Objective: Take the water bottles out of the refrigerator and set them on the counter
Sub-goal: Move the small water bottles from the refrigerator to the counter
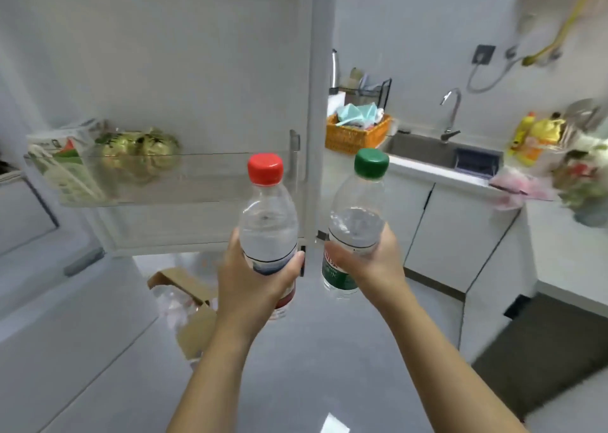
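- The left hand (pixel 256 278) sits just left of the frame's centre, its forearm rising from 6 o'clock. Its fingers and thumb are wrapped round the label band of a red-capped water bottle (pixel 268 225), with one fingertip showing on the bottle's right side.
- The right hand (pixel 371 261) is just beside it at 3 o'clock, forearm coming up from 5 o'clock. It is curled round the middle of a green-capped water bottle (pixel 357 215), above the green label.
- Both bottles stand roughly upright in the air, caps up, near each other but apart, over the grey floor.
- Behind them, from 9 to 12 o'clock, the refrigerator door (pixel 164 70) hangs open. Its clear door shelf (pixel 197 182) holds a carton (pixel 62 166) at 9 o'clock.
- The counter (pixel 414 166) runs towards 3 o'clock, with a sink (pixel 424 149), a faucet (pixel 452 113) and an orange basket (pixel 352 136).
- A cardboard box (pixel 194 327) lies on the floor at 7 o'clock from the left hand.
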Available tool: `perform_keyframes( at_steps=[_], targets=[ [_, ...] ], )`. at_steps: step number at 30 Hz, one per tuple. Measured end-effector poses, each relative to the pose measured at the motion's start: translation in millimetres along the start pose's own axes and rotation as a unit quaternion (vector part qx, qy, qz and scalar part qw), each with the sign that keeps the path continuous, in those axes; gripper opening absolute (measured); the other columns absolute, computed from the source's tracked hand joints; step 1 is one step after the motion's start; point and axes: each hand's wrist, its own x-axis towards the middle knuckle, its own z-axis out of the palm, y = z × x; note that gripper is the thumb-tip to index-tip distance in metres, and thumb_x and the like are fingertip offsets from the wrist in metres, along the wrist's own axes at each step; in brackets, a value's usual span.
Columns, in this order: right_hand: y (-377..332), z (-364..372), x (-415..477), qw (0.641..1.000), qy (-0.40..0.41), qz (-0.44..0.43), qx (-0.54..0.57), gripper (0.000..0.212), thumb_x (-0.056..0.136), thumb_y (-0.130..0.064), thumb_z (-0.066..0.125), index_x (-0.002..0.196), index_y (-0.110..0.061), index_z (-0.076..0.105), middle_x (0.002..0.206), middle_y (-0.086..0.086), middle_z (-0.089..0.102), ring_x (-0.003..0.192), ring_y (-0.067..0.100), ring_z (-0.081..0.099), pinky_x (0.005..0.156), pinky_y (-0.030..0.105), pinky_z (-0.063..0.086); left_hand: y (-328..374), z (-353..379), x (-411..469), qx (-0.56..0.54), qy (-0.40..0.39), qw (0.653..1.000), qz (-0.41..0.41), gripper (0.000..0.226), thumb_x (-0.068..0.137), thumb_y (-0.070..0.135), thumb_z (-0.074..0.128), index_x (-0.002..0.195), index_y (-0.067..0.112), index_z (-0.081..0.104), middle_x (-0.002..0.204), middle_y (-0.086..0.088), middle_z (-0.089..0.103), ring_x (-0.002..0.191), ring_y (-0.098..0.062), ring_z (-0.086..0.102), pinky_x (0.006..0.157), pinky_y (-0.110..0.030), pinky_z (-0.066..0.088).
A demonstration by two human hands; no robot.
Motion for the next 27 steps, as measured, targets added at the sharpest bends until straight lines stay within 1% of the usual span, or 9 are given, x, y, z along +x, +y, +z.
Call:
perform_keyframes(
  at_steps=[3, 7, 10, 13, 16, 19, 21, 24, 27],
  targets=[
    [4.1, -49.8, -0.4, 0.998, 0.054, 0.019, -0.017, 0.047, 0.068, -0.016, 0.085, 0.099, -0.033, 0.054, 0.094, -0.012, 0.066, 0.088, 0.006, 0.065, 0.067, 0.015, 0.047, 10.8, 51.1, -2.9, 0.006, -0.051, 0.998, 0.024, 0.05, 0.062, 0.018, 0.087, 0.099, 0.034, 0.057, 0.088, 0.02, 0.067, 0.083, 0.006, 0.064, 0.068, -0.007, 0.048],
    [16.3, -105.9, 4.5, 0.99, 0.125, 0.033, -0.061, 0.053, 0.07, -0.015, 0.084, 0.112, -0.026, 0.053, 0.101, -0.008, 0.062, 0.094, 0.007, 0.059, 0.069, 0.013, 0.046, 16.4, 115.4, -0.1, -0.022, -0.118, 0.993, 0.015, 0.05, 0.06, 0.023, 0.085, 0.095, 0.04, 0.054, 0.084, 0.03, 0.065, 0.083, 0.009, 0.063, 0.065, -0.006, 0.047],
    [27.1, -143.7, 14.5, 0.982, 0.17, 0.035, -0.073, 0.056, 0.07, -0.015, 0.084, 0.118, -0.021, 0.055, 0.103, -0.006, 0.064, 0.097, 0.007, 0.061, 0.076, 0.015, 0.05, 15.5, 163.2, 6.3, -0.043, -0.162, 0.986, 0.003, 0.048, 0.061, 0.023, 0.085, 0.094, 0.039, 0.053, 0.088, 0.021, 0.066, 0.083, 0.007, 0.063, 0.068, -0.013, 0.048],
    [39.2, -177.4, 32.9, 0.975, 0.197, 0.037, -0.091, 0.051, 0.071, -0.016, 0.084, 0.114, -0.021, 0.056, 0.102, -0.005, 0.065, 0.097, 0.008, 0.062, 0.072, 0.011, 0.048, 10.9, 210.9, 19.1, -0.057, -0.204, 0.977, 0.004, 0.048, 0.063, 0.019, 0.086, 0.093, 0.036, 0.053, 0.09, 0.015, 0.066, 0.086, -0.001, 0.064, 0.068, -0.018, 0.049],
    [52.0, -210.2, 59.0, 0.97, 0.223, 0.034, -0.093, 0.05, 0.069, -0.015, 0.085, 0.108, -0.027, 0.055, 0.101, -0.004, 0.066, 0.097, 0.01, 0.064, 0.078, 0.018, 0.05, 9.5, 261.1, 38.3, -0.066, -0.249, 0.966, 0.011, 0.048, 0.064, 0.018, 0.085, 0.093, 0.037, 0.051, 0.092, 0.016, 0.063, 0.088, -0.004, 0.063, 0.064, -0.01, 0.046],
    [60.1, -240.5, 87.0, 0.962, 0.252, 0.028, -0.097, 0.047, 0.07, -0.009, 0.083, 0.102, -0.031, 0.056, 0.094, -0.011, 0.068, 0.091, 0.0, 0.066, 0.073, 0.012, 0.05, 11.2, 308.0, 61.1, -0.076, -0.279, 0.957, 0.017, 0.048, 0.064, 0.016, 0.086, 0.091, 0.037, 0.051, 0.089, 0.018, 0.062, 0.082, 0.007, 0.061, 0.06, -0.003, 0.045],
    [65.9, -260.5, 104.2, 0.957, 0.272, 0.026, -0.097, 0.047, 0.071, -0.008, 0.083, 0.102, -0.031, 0.057, 0.094, -0.012, 0.068, 0.091, -0.002, 0.066, 0.072, 0.01, 0.05, 11.3, 336.8, 74.7, -0.081, -0.301, 0.95, 0.021, 0.047, 0.065, 0.014, 0.086, 0.09, 0.035, 0.051, 0.086, 0.016, 0.063, 0.078, 0.011, 0.061, 0.059, -0.004, 0.046],
    [75.6, -287.8, 122.3, 0.949, 0.3, 0.027, -0.091, 0.051, 0.071, -0.007, 0.083, 0.109, -0.029, 0.057, 0.101, -0.011, 0.068, 0.093, -0.003, 0.065, 0.072, 0.008, 0.049, 10.1, 375.1, 90.6, -0.091, -0.334, 0.938, 0.015, 0.044, 0.068, 0.01, 0.084, 0.09, 0.03, 0.052, 0.082, 0.009, 0.064, 0.065, 0.006, 0.061, 0.053, -0.009, 0.049],
    [86.3, -313.8, 130.9, 0.94, 0.326, 0.037, -0.091, 0.051, 0.07, -0.012, 0.085, 0.112, -0.025, 0.059, 0.103, -0.007, 0.069, 0.095, 0.002, 0.066, 0.074, 0.012, 0.051, 7.3, 410.0, 98.7, -0.094, -0.359, 0.928, 0.017, 0.044, 0.067, 0.016, 0.085, 0.094, 0.031, 0.054, 0.087, 0.011, 0.066, 0.078, 0.001, 0.063, 0.063, -0.014, 0.052]
  ],
)
